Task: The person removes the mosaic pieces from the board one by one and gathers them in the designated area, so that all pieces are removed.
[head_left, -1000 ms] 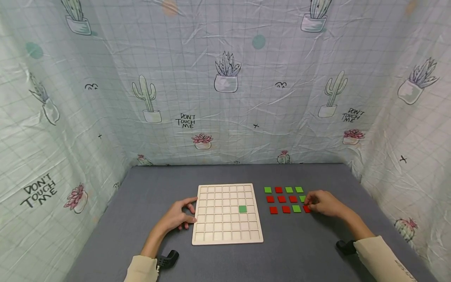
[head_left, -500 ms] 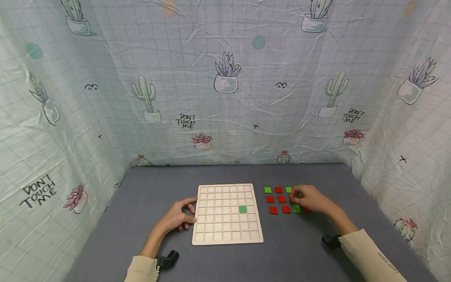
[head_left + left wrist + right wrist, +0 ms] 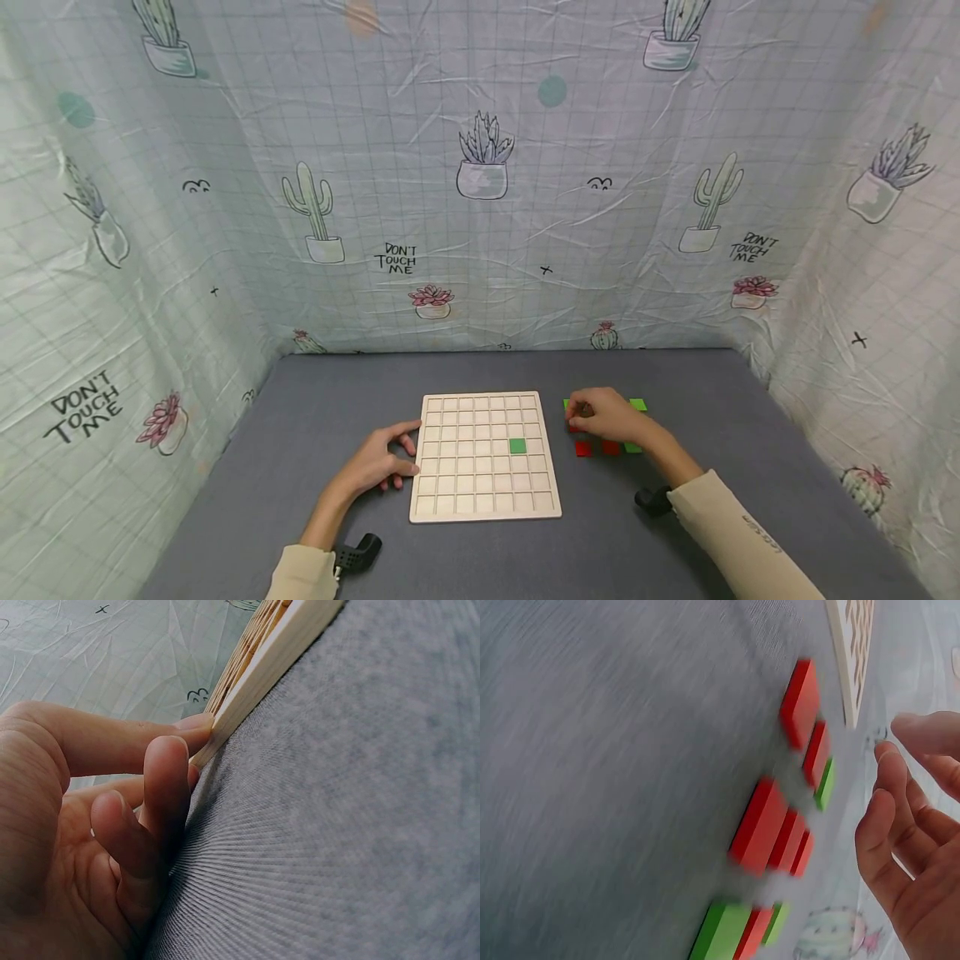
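My left hand (image 3: 378, 457) rests at the left edge of a pale wooden grid board (image 3: 446, 503). Its thumb (image 3: 199, 725) touches the board's side; the other fingers are loosely bent. One green tile (image 3: 517, 446) sits in a cell right of the board's middle. Above the loose tiles is my right hand (image 3: 606, 414), thumb and fingers bent toward each other. No tile shows between its fingertips in the right wrist view. Below it lie red tiles (image 3: 759, 825) and green tiles (image 3: 721, 930) in rows, several hidden by the hand in the head view.
The grey table (image 3: 345, 375) carries the board and tiles. A printed cloth (image 3: 555, 217) with cactus drawings encloses its back and sides. Black wrist mounts (image 3: 358, 552) sit at both cuffs. Bare table lies between the board and the tiles.
My right hand has moved left across the tiles, from the far-right column to the column nearest the board. The left hand, board and its green tile have stayed put.
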### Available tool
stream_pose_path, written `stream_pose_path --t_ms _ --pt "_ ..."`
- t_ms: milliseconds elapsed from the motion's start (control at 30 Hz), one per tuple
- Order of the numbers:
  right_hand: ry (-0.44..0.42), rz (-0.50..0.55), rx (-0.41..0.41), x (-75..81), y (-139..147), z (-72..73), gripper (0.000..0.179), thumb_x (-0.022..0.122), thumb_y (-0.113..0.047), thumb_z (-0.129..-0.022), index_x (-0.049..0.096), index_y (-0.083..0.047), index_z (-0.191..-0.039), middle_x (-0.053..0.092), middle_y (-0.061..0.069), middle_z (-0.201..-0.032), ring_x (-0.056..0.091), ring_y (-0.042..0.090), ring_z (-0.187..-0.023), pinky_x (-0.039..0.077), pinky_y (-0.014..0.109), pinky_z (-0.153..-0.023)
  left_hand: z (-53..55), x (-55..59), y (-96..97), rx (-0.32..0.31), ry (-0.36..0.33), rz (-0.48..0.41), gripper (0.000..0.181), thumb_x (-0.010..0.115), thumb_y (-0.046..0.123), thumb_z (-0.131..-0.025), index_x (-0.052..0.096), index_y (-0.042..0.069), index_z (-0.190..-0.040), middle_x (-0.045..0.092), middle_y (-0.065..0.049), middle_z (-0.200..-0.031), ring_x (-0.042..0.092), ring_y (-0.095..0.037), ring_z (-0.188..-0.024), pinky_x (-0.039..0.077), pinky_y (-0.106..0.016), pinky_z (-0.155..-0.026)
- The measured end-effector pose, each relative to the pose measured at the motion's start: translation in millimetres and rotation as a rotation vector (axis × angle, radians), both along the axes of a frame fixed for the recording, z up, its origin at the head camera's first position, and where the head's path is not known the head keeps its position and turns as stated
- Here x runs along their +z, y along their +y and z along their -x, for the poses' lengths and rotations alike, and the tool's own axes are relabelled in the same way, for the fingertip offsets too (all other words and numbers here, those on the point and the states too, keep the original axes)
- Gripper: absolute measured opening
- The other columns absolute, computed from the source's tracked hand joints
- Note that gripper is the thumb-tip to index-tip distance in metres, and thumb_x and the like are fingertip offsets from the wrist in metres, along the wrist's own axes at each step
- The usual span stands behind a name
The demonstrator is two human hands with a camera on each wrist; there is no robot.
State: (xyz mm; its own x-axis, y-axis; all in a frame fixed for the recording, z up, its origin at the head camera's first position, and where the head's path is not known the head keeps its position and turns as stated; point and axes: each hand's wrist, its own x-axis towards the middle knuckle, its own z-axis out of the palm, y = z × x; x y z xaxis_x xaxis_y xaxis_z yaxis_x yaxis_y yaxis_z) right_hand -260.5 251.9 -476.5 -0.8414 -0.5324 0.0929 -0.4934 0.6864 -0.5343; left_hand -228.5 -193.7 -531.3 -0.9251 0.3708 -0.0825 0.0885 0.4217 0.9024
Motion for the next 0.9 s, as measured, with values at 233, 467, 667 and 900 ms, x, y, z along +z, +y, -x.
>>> stream_pose_path --t_ms 233,467,667,900 --pt "-0.002 -0.002 0.058 0.7 -30.0 3.3 0.005 0.072 -0.012 -0.095 0.074 -0.008 -0.097 0.072 -0.003 -0.091 0.056 0.004 -0.066 0.048 0.025 -0.067 -1.2 0.2 -0.3 -0.007 0.003 -0.018 0.082 0.082 0.008 -0.083 0.045 0.007 -0.156 0.058 -0.017 -0.106 0.061 -0.019 -0.052 0.044 -0.031 -0.041" --pt "-0.013 -0.009 0.096 -0.1 -53.2 3.7 0.004 0.073 -0.011 -0.095 0.075 -0.01 -0.098 0.073 -0.002 -0.093 0.062 0.007 -0.075 0.05 0.024 -0.069 -1.4 0.1 -0.4 -0.007 0.0 -0.03 0.082 0.082 0.007 -0.083 0.044 0.005 -0.156 0.058 -0.018 -0.107 0.06 -0.019 -0.052 0.043 -0.031 -0.041" --pt "-0.026 -0.02 0.133 -4.7 -66.1 4.4 0.005 0.074 -0.015 -0.095 0.076 -0.013 -0.099 0.073 -0.004 -0.091 0.06 0.006 -0.073 0.051 0.024 -0.07 -1.9 0.6 -0.1 -0.003 -0.009 -0.019 0.082 0.082 0.008 -0.082 0.045 0.007 -0.156 0.058 -0.016 -0.105 0.061 -0.018 -0.052 0.044 -0.031 -0.042" --pt "-0.071 0.02 0.173 -8.5 -72.9 4.6 0.006 0.073 -0.013 -0.094 0.076 -0.011 -0.099 0.074 0.0 -0.094 0.063 0.008 -0.078 0.05 0.024 -0.068 -1.5 0.6 0.5 -0.001 -0.004 -0.02 0.081 0.082 0.007 -0.083 0.046 0.007 -0.155 0.058 -0.017 -0.106 0.061 -0.018 -0.052 0.044 -0.031 -0.042"
